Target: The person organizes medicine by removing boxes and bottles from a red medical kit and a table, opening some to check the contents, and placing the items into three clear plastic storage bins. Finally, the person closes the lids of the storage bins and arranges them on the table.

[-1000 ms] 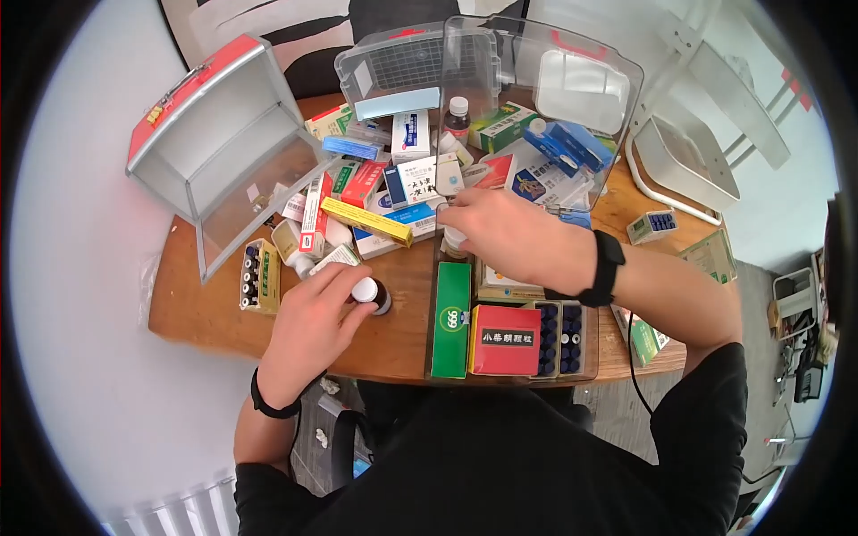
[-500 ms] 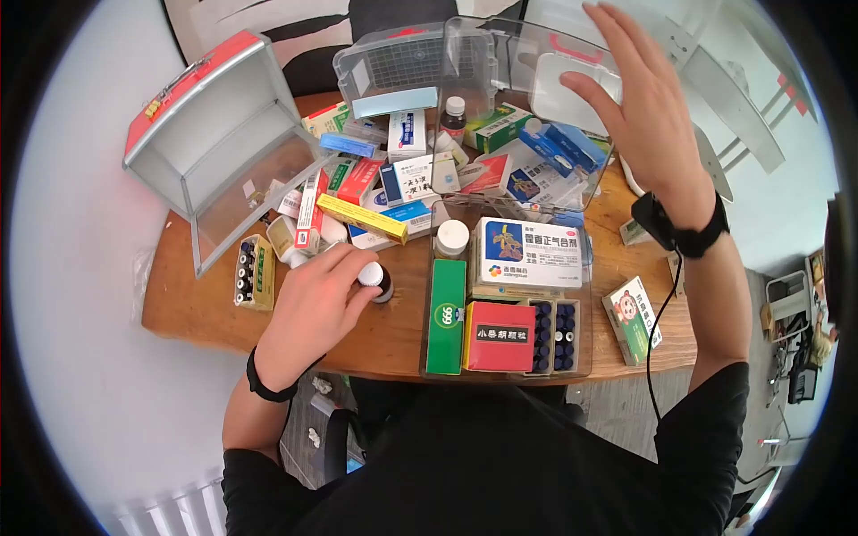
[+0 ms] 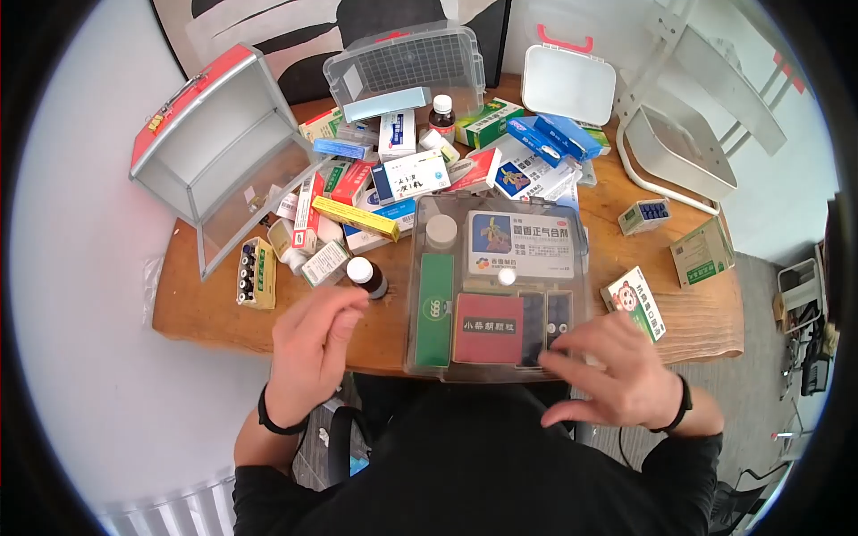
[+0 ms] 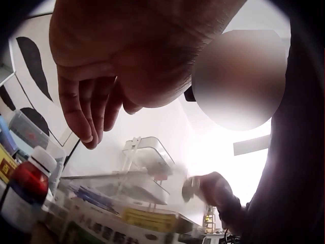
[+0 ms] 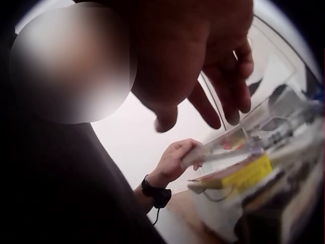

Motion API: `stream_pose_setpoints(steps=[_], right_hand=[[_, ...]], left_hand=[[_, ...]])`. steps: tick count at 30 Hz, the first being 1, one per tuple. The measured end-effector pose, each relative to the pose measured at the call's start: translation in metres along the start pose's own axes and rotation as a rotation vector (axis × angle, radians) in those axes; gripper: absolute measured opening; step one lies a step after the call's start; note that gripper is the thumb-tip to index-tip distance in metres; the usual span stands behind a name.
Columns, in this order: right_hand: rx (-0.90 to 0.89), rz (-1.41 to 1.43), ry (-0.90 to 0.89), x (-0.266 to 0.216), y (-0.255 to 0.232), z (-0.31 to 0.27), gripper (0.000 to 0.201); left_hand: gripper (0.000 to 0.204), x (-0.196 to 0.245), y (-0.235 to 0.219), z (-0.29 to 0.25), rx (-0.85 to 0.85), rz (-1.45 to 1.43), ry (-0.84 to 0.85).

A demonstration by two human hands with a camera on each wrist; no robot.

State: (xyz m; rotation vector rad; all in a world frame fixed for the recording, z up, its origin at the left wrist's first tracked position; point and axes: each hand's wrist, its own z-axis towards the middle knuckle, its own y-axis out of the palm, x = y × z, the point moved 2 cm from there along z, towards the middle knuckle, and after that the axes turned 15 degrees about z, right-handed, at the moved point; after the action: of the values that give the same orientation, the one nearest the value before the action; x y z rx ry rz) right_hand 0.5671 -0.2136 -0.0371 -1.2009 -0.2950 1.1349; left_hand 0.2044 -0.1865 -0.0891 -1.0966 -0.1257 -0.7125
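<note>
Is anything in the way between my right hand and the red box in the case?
Yes, the clear lid lies over the red box, between it and your right hand.

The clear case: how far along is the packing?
Done: the clear case looks filled, its lid down over red box and green box. In hand: nothing; left hand and right hand are empty. Possibly remaining: securing it; dark bottle, yellow box outside.

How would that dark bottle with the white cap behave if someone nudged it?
The dark bottle looks rigid, so it would probably keep its shape. Standing upright on the table, it might tip if pushed near its white cap; with its round sides, it could then roll.
</note>
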Motion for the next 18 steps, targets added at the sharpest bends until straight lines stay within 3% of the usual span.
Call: stream_pose_setpoints(steps=[2,3,5,6,7,8,9,10,12,16,18], right_hand=[[0.064,0.274,0.026,0.017,0.021,-0.031,0.033],[0.065,0.276,0.028,0.023,0.029,-0.046,0.033],[0.387,0.258,0.358,0.043,0.041,-0.071,0.045],[0.389,0.257,0.356,0.049,0.054,-0.071,0.045],[0.565,0.601,0.515,0.058,0.069,-0.071,0.053],[0.737,0.952,0.669,0.067,0.083,-0.074,0.062],[0.606,1.025,0.675,0.075,0.091,-0.074,0.066],[0.614,1.021,0.672,0.074,0.090,-0.071,0.066],[0.504,1.413,0.971,0.066,0.101,-0.059,0.059],[0.585,1.515,0.959,0.058,0.108,-0.057,0.057],[0.625,1.513,0.979,0.053,0.112,-0.060,0.056]], left_hand=[[0.027,0.005,0.012,-0.013,-0.109,-0.144,-0.156],[0.037,0.001,0.019,-0.021,-0.212,-0.184,-0.218],[0.043,0.002,0.035,-0.028,-0.246,-0.242,-0.235],[0.052,0.000,0.044,-0.031,-0.276,-0.300,-0.249],[0.071,-0.009,0.057,-0.036,-0.385,-0.380,-0.291],[0.071,-0.009,0.065,-0.035,-0.385,-0.377,-0.286],[0.070,-0.005,0.076,-0.030,-0.409,-0.523,-0.285],[0.070,0.001,0.083,-0.026,-0.432,-0.670,-0.282],[0.069,0.012,0.090,-0.027,-0.440,-0.731,-0.332],[0.065,0.020,0.093,-0.035,-0.455,-0.933,-0.523],[0.065,0.020,0.093,-0.040,-0.443,-0.966,-0.520]])
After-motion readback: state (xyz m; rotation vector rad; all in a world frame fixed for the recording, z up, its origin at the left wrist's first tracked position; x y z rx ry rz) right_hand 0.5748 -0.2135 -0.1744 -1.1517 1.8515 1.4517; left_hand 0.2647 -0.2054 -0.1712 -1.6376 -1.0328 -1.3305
